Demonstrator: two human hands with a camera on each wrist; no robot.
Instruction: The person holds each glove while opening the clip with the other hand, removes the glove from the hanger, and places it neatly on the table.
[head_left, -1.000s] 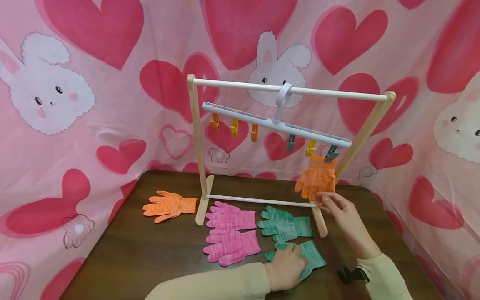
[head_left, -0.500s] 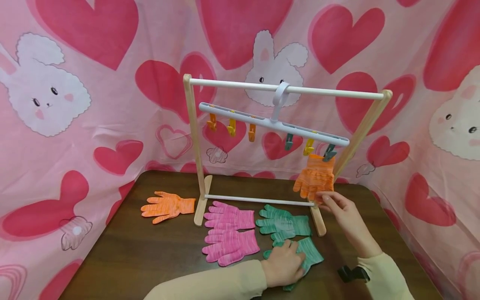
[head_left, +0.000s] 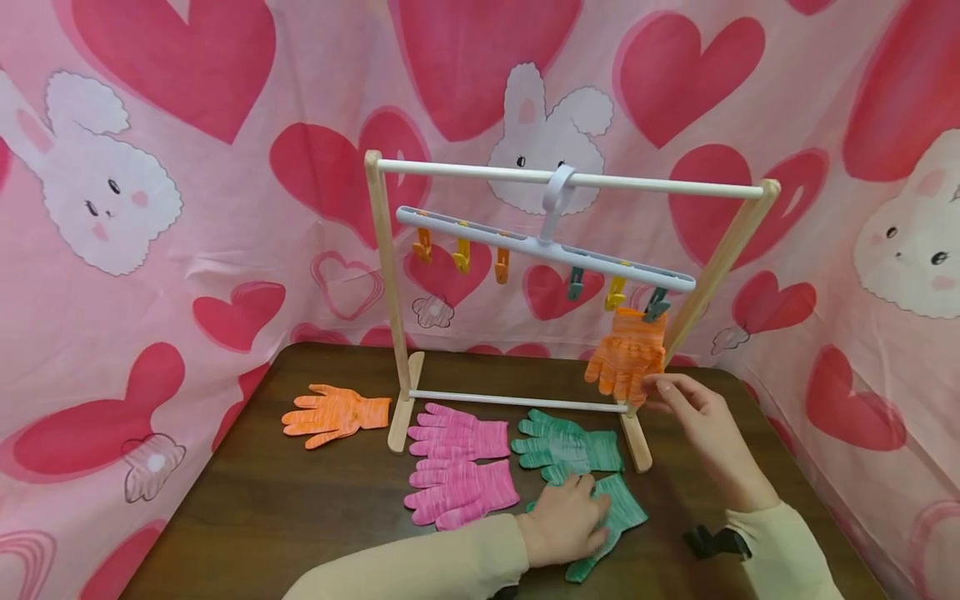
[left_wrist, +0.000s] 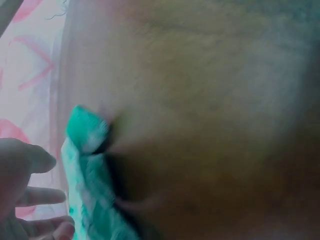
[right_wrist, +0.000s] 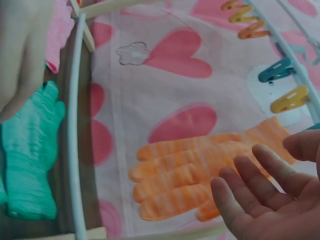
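An orange knit glove [head_left: 628, 357] hangs by its cuff from a grey clothespin [head_left: 656, 305] at the right end of the white clip hanger [head_left: 495, 232]. My right hand [head_left: 693, 412] is beside the glove's lower edge; in the right wrist view its fingers [right_wrist: 245, 172] are spread and loosely bent, overlapping the glove. My left hand [head_left: 567, 517] lies over the nearer green glove [head_left: 618, 521] on the table, hiding part of it. Its fingers [left_wrist: 45, 196] look relaxed beside the green fabric [left_wrist: 92, 185] in the left wrist view. Another green glove [head_left: 570, 443] lies just behind.
The hanger hooks over the top bar [head_left: 645, 183] of a wooden-ended rack. Other orange, yellow and grey clothespins [head_left: 461, 254] hold nothing. Two pink gloves [head_left: 465, 487] and another orange glove [head_left: 335, 414] lie on the dark table [head_left: 300, 517]. A lower bar [head_left: 517, 402] spans the rack.
My right hand has eased away from the hanging glove's fingertips, slightly rightward, and its fingers have loosened. My left hand has lifted a little over the near green glove. The view has shifted slightly.
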